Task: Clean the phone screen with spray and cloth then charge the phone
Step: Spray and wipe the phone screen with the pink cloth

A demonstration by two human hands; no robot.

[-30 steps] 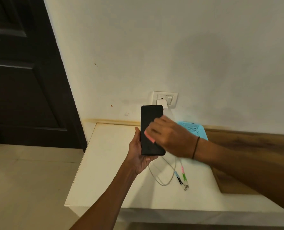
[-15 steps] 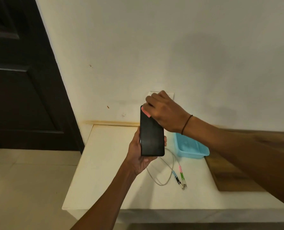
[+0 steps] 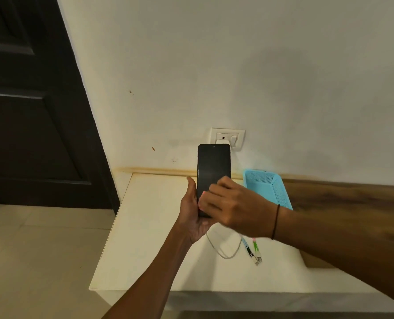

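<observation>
left hand (image 3: pixel 194 211) grips phone (image 3: pixel 213 166); right hand (image 3: pixel 232 207) rubs it.

Black phone (image 3: pixel 213 166) with dark screen. Light blue perforated basket (image 3: pixel 268 187) at back edge of cream table (image 3: pixel 145 226). White cable (image 3: pixel 223 253), blue-black and pink-green patterned plug ends (image 3: pixel 252 249). White socket (image 3: pixel 228 137).

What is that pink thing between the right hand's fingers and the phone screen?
In the head view, a small pink cloth peeks out under the right hand, pressed against the phone that the left hand holds upright.
</observation>
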